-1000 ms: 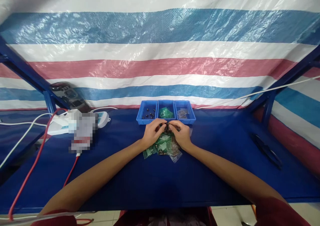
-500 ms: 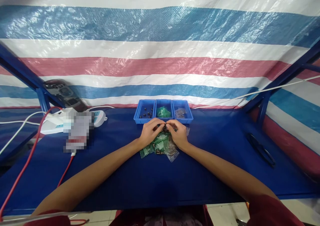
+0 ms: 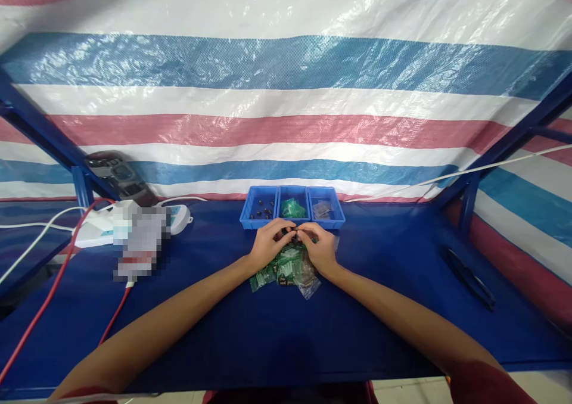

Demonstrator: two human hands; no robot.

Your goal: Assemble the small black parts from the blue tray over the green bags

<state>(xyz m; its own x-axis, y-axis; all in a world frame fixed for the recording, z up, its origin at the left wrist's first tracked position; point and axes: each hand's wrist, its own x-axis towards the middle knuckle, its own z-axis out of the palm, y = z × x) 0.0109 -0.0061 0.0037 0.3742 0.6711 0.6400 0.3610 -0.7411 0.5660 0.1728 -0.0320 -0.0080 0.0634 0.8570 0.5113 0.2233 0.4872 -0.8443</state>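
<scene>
Striped tarpaulin backs a blue cloth-covered worktop [image 3: 286,332]. Left hand [image 3: 268,246] and right hand [image 3: 319,250] meet fingertip to fingertip, each grip pinched narrow on a tiny dark part [image 3: 295,232] above small green plastic packets [image 3: 286,267] — best kept low and steady there.

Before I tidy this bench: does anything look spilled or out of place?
Only mildly: small clear plastic bags of green parts lie heaped loosely on the blue table cover, beneath both hands, rather than in the three blue trays.
</scene>
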